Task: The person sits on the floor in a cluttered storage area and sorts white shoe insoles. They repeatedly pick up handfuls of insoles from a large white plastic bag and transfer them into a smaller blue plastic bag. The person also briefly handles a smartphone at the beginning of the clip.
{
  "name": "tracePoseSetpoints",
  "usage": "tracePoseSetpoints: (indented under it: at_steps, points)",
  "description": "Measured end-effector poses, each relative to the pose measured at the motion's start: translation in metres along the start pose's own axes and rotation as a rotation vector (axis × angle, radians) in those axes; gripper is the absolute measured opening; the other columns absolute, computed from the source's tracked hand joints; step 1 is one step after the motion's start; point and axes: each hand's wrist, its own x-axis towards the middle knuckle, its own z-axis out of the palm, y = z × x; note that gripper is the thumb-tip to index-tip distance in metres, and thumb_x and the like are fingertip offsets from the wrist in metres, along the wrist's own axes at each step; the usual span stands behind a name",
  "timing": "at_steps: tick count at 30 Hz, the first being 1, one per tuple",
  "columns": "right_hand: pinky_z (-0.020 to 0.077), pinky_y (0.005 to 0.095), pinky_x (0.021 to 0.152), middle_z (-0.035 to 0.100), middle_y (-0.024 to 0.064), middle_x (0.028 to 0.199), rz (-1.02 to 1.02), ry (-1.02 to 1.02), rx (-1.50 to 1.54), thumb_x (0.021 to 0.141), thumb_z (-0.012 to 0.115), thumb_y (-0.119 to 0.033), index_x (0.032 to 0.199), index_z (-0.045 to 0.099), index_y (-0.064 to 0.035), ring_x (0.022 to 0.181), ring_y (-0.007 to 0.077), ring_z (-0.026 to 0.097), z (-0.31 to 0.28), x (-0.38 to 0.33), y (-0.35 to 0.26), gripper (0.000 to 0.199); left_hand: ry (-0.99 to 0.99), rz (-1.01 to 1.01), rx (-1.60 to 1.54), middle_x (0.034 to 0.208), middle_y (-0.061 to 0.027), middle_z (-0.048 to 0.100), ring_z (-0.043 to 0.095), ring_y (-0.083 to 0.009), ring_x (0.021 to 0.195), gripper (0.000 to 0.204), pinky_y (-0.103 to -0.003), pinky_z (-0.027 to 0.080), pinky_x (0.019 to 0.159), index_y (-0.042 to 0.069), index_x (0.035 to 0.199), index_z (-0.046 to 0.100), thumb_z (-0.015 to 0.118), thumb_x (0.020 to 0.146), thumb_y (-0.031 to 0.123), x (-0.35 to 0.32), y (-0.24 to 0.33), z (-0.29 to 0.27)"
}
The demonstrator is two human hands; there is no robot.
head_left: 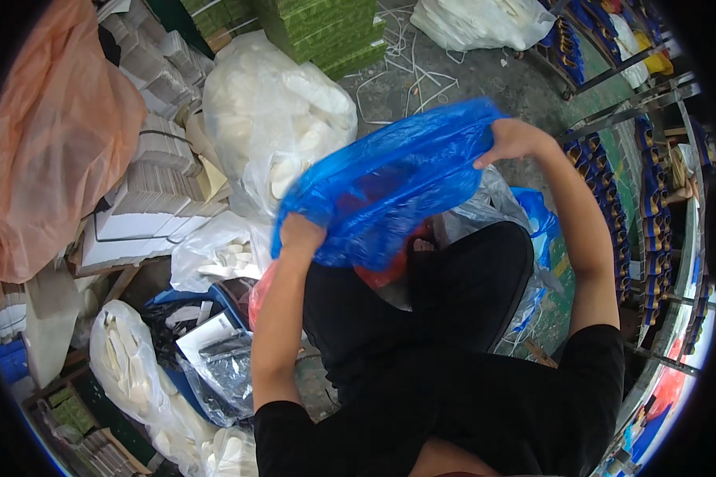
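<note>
Blue plastic bag (398,187): held spread out
Left hand (302,236): fisted around one end
Right hand (519,141): gripping the opposite end

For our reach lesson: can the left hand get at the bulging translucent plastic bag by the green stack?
Probably not: the left hand holds crinkled blue plastic, though the bulging bag lies near.
</note>
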Motion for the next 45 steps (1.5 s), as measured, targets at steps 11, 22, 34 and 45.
tracePoseSetpoints:
  at_steps: [11, 22, 34, 45]
  points:
    - [0.0576, 0.0416, 0.067, 0.071, 0.0191, 0.112, 0.308, 0.848, 1.504, 0.088, 0.07, -0.012, 0.103, 0.067, 0.0079, 0.091, 0.0297, 0.071, 0.022, 0.094, 0.097, 0.025, 0.188, 0.537, 0.274, 0.144, -0.0164, 0.051, 0.055, -0.0346, 0.128, 0.065, -0.048, 0.054, 0.096, 0.01, 0.149, 0.048, 0.068, 0.087, 0.018, 0.016, 0.118, 0.064]
    - [0.0567, 0.0502, 0.089, 0.069, 0.014, 0.123, 0.133, -0.198, -0.215, 0.087, 0.069, -0.012, 0.123, 0.065, -0.0036, 0.12, 0.0336, 0.065, 0.195, 0.189, 0.09, 0.037, 0.04, 0.556, -0.027, 0.146, -0.0255, 0.053, 0.051, -0.0403, 0.136, 0.064, -0.049, 0.041, 0.113, 0.006, 0.146, 0.051, 0.066, 0.093, 0.04, 0.166, 0.196, 0.184]
    - [0.0495, 0.0617, 0.096, 0.064, 0.0259, 0.132, -0.028, -0.068, 0.222, 0.101, 0.05, -0.027, 0.161, 0.025, -0.013, 0.118, 0.0427, 0.065, 0.289, 0.361, 0.062, 0.067, 0.023, 0.41, -0.153, 0.141, -0.0288, 0.058, 0.056, -0.045, 0.13, 0.079, -0.046, 0.045, 0.11, -0.004, 0.15, 0.04, 0.062, 0.095, 0.049, 0.374, 0.288, 0.11]
    - [0.0541, 0.0449, 0.092, 0.07, 0.0221, 0.111, -0.51, 0.784, 0.673, 0.089, 0.063, -0.006, 0.116, 0.067, -0.0007, 0.106, 0.0368, 0.068, 0.116, 0.282, -0.078, 0.028, 0.613, 0.076, 0.135, 0.144, -0.0263, 0.045, 0.034, -0.0452, 0.14, 0.07, -0.054, 0.029, 0.116, -0.003, 0.136, 0.05, 0.083, 0.079, 0.022, 0.129, -0.007, 0.047]
